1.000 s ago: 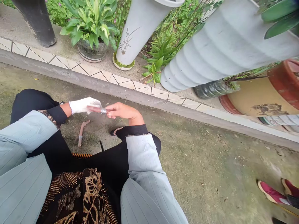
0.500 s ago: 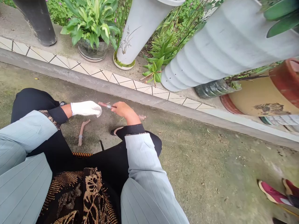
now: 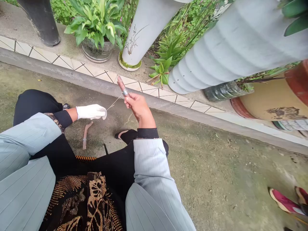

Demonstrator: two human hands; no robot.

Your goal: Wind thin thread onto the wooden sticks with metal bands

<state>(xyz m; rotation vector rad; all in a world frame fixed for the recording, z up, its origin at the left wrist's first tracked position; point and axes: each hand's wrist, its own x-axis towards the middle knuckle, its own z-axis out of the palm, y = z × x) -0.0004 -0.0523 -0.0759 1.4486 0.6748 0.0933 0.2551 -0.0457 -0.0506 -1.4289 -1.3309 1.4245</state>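
My left hand (image 3: 91,112), in a white glove, is closed on the end of a thin wire (image 3: 114,103). That wire runs taut up to a brown stick (image 3: 121,84), where silvery turns of wire (image 3: 125,92) are wound around the wood. Bare, my right hand (image 3: 141,108) grips the stick just below the winding, and its upper end points up and away from me. A second stick (image 3: 85,136), bent at the top and with a band of wire around it, lies on the concrete below my left hand.
Ahead runs a low tiled ledge (image 3: 84,69) carrying a leafy plant in a clear pot (image 3: 98,51), a tall white pot (image 3: 137,38), a ribbed grey pot (image 3: 211,48) and a tan pot (image 3: 271,93). Another person's red shoe (image 3: 284,200) is at the lower right.
My right hand has lifted and tilted the stick from nearly level to steeply upward. The wire now stretches between it and my left hand, which stays in nearly the same place.
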